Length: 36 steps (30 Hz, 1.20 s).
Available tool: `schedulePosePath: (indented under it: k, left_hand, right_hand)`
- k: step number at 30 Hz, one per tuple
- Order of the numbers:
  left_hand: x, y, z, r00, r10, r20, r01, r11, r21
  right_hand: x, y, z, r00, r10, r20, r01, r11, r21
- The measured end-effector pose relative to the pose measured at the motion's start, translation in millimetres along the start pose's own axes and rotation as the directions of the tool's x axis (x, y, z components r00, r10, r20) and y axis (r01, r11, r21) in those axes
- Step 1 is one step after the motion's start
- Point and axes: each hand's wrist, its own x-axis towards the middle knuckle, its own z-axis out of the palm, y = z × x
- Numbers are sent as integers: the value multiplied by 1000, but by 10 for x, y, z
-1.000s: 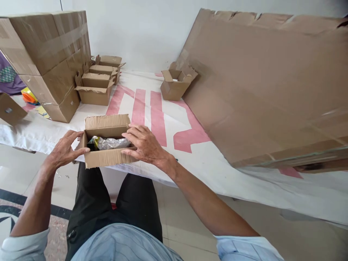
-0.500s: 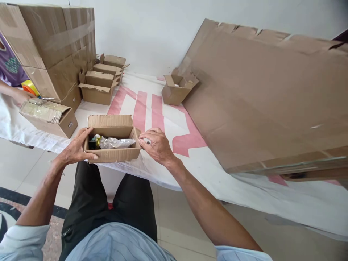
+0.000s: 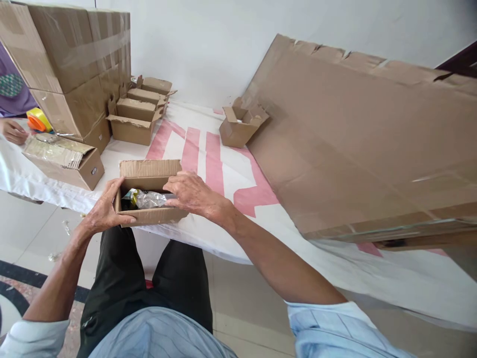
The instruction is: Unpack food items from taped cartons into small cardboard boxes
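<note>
An open cardboard box lies near the table's front edge, its long back flap standing up. Inside rests a clear plastic-wrapped item with a yellow and dark part at its left end. My left hand grips the left end of the box, thumb along the front wall and fingers over the end. Over the right end, my right hand reaches into the opening with bent fingers beside the plastic. It hides that end's flap, and whatever its fingers hold cannot be made out.
Stacked taped cartons stand at the left, beside a row of open boxes. A closed box sits near another person's hand and a tape roll. A small open box adjoins a large cardboard sheet.
My right hand let go of the box's right end flap area and moved left over the opening. The closed box came into view at left, and the other person's hand drew back from it.
</note>
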Motion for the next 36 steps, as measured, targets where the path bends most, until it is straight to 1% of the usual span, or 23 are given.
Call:
schedulePosePath:
  k: [2, 5, 8, 11, 14, 16, 18, 22, 25, 30, 33, 36]
  left_hand:
    - [0, -14, 8, 1000, 8, 0, -8, 1000, -6]
    - [0, -36, 21, 1000, 19, -2, -19, 1000, -13]
    - [-5, -46, 36, 1000, 20, -8, -20, 1000, -17]
    - [-10, -46, 44, 1000, 17, -5, -17, 999, -31]
    - [-9, -40, 46, 1000, 12, 8, -12, 999, -49]
    - [-5, -36, 46, 1000, 9, 11, -8, 999, -51]
    - [-2, -31, 46, 1000, 6, 10, -6, 999, -49]
    - [3, -26, 46, 1000, 6, 8, -6, 999, -40]
    - [5, -30, 45, 1000, 4, 13, -3, 999, -47]
    - [-1, -22, 35, 1000, -4, 4, 4, 999, -35]
    - [-5, -3, 28, 1000, -12, 1, 12, 1000, -13]
    - [-3, 10, 27, 1000, -19, -4, 19, 999, -25]
  right_hand:
    - [55, -17, -15, 997, -4, 80, 1, 999, 39]
    - [127, 6, 10, 987, 5, 163, -16, 998, 65]
    - [177, 48, 81, 978, 22, 205, -40, 996, 80]
    - [190, 94, 176, 984, 53, 171, -79, 986, 147]
    - [182, 140, 260, 986, 124, 107, -149, 950, 276]
    - [180, 158, 293, 983, 169, 74, -184, 922, 341]
    - [178, 153, 300, 982, 177, 72, -191, 909, 372]
    - [165, 91, 257, 981, 159, 110, -190, 892, 410]
    - [156, 36, 232, 978, 182, 102, -208, 886, 415]
    - [162, -20, 243, 982, 169, 89, -191, 871, 453]
    - [161, -29, 229, 979, 181, 99, -206, 877, 435]
    - [197, -37, 204, 978, 171, 120, -205, 892, 403]
